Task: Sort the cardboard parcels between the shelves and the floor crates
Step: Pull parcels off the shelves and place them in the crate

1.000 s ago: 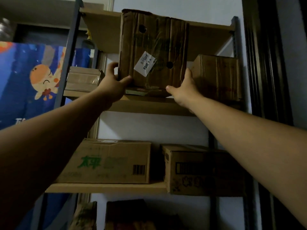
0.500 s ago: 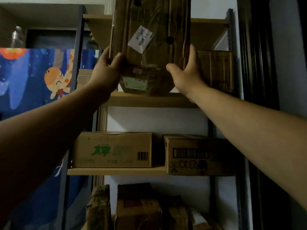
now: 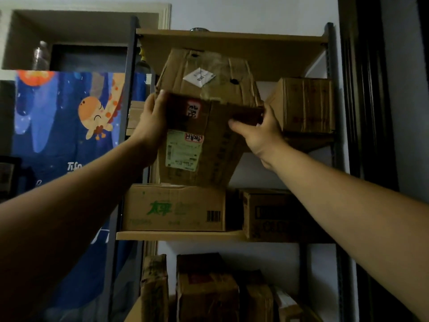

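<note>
Reaching up from the lower corners of the view, both forearms meet at the parcel [image 3: 209, 126], which now hangs in the air in front of the rack. The left hand [image 3: 151, 122] grips its left edge, thumb laid along the near corner and the other fingers hidden behind the cardboard. The right hand [image 3: 257, 133] grips the right edge, thumb pressed flat on the near face and fingertips curled round the far side.

A second ago this parcel stood upright on the upper shelf [image 3: 308, 140], its face with the white sticker square to the camera. Since then it has been lifted off the board and tipped far toward the person, so the underside with its pale green label now faces out. Its lower edge overlaps the green-printed box [image 3: 174, 208] on the middle shelf [image 3: 181, 235]; whether they touch I cannot tell.

That suggests the parcel has left its shelf slot and is on its way down, probably to a floor crate, though no crate is in view.

Farther back, a ribbed box [image 3: 306, 105] sits on the upper shelf, a dark box [image 3: 274, 214] sits beside the green-printed one, and more cartons [image 3: 206, 289] crowd the level below. A blue cartoon curtain [image 3: 69, 126] hangs left of the rack.
</note>
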A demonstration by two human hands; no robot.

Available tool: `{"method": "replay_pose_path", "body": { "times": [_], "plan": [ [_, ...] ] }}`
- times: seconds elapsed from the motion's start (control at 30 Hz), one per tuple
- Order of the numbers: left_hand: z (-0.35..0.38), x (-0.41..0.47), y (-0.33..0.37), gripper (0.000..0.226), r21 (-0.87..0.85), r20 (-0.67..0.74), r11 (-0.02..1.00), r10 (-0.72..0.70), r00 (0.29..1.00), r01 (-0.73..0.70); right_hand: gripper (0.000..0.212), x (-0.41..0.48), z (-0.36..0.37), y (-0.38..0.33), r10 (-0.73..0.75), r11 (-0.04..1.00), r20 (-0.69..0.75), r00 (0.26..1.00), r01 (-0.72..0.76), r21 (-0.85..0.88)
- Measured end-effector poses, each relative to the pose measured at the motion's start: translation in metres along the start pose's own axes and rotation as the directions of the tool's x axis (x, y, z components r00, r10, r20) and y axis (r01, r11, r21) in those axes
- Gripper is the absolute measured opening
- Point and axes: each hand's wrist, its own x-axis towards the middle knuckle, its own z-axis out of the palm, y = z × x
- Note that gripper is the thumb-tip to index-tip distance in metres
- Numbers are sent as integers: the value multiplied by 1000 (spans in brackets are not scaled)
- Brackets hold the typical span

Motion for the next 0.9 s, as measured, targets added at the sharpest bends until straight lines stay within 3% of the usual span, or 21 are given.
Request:
{"method": "replay_pose_path", "body": {
  "times": [0.07, 0.27, 0.4, 0.6, 0.7, 0.8, 0.83, 0.9],
  "plan": [
    [-6, -7, -7, 33, 16, 21, 1000, -18, 1000, 17, 76, -3, 2, 2, 22, 1000, -6, 1000, -22, 18],
    [-17, -37, -35, 46, 69, 95, 988, -141, 985, 135, 53, -25, -1, 25, 124, 992, 46, 991, -125, 21],
    [-19, -55, -54, 50, 33, 27, 972, -232, 972, 231, 47, -40, 0, 43, 220, 975, -1, 975, -220, -32],
    [-25, -75, -70, 53, 4, -18, 950, -314, 949, 314, 24, -62, 2, 60, 234, 972, 100, 967, -232, -36],
    [-26, -82, -76, 54, 6, -10, 945, -328, 945, 328, 22, -67, 1, 62, 232, 973, 115, 966, -230, -32],
    [-25, -86, -77, 55, -4, 4, 945, -327, 945, 328, 30, -70, 2, 65, 226, 974, 116, 967, -222, -43],
    [-26, -86, -77, 59, -5, 19, 944, -329, 944, 329, 40, -70, 1, 67, 225, 974, 110, 968, -220, -55],
    [-28, -86, -76, 69, 6, 76, 941, -338, 938, 338, 84, -66, -2, 72, 258, 965, 87, 962, -253, -69]
  ]
}}
